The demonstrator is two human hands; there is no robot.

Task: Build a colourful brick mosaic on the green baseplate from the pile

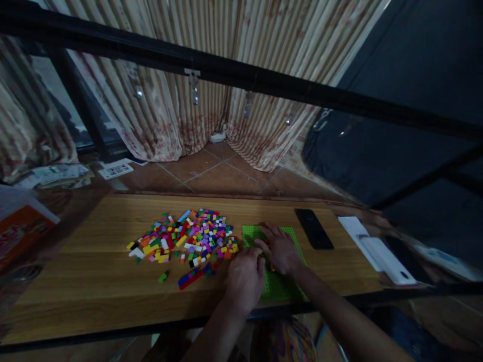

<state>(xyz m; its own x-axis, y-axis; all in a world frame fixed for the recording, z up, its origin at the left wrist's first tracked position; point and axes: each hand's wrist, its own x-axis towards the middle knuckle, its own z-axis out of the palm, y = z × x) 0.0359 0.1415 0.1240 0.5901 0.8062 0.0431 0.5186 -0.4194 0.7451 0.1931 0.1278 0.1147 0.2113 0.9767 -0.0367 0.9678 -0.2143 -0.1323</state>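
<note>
A bright green studded baseplate (pixel 281 291) lies on the wooden table in front of me. My right hand (pixel 282 251) rests over it, fingers stretched toward its far left part and the thumb apart from them. Small red and yellow bits, apparently toy bricks, peek out beneath this hand; most of what lies there is hidden. At the plate's left edge, my left hand (pixel 246 279) is closed with curled fingers close to the right thumb. What those fingers hold, if anything, cannot be made out. Loose multicoloured toy bricks (pixel 206 234) are heaped just left of my hands.
A joined row of red and blue bricks (pixel 190 277) and a green brick (pixel 163 277) lie nearer me on the table (pixel 101 281). Right of the plate is a black phone (pixel 314 229). A dark metal bar (pixel 226 65) crosses ahead, before curtains (pixel 188 115).
</note>
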